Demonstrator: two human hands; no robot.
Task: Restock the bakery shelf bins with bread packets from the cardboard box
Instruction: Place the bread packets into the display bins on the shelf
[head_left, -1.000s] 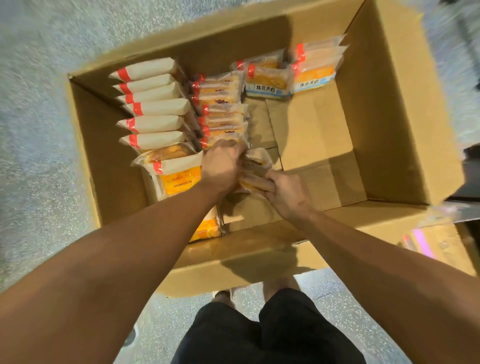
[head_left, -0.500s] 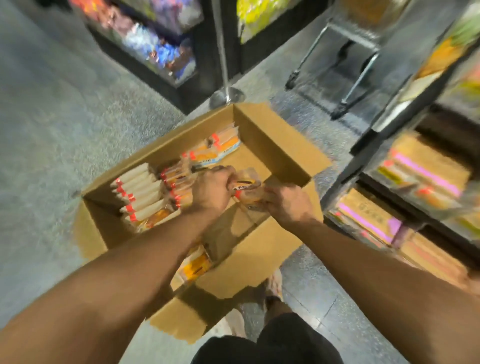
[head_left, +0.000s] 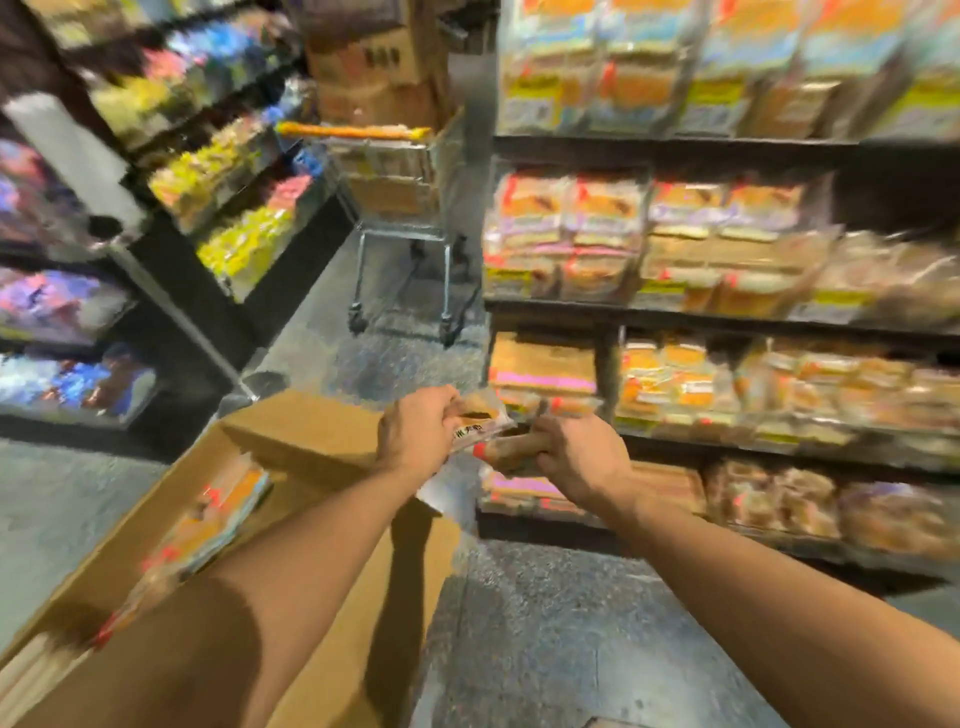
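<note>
Both my hands hold a small stack of bread packets (head_left: 485, 428) in the air between the cardboard box and the shelf. My left hand (head_left: 415, 431) grips the left end, my right hand (head_left: 574, 457) grips the right end. The open cardboard box (head_left: 306, 441) stands on the floor at lower left, with more orange-and-white bread packets (head_left: 223, 514) lying inside. The bakery shelf (head_left: 727, 317) rises at right, its bins full of wrapped bread. The view is blurred by motion.
A metal shopping cart (head_left: 405, 223) loaded with cardboard boxes stands in the aisle straight ahead. Dark shelves of colourful snack bags (head_left: 228, 197) line the left side. Grey speckled floor (head_left: 545, 623) lies between box and bakery shelf.
My hands have lifted the bread packets out of the box and carried them up and right toward the bakery shelf. My head has risen from the box to the aisle.
</note>
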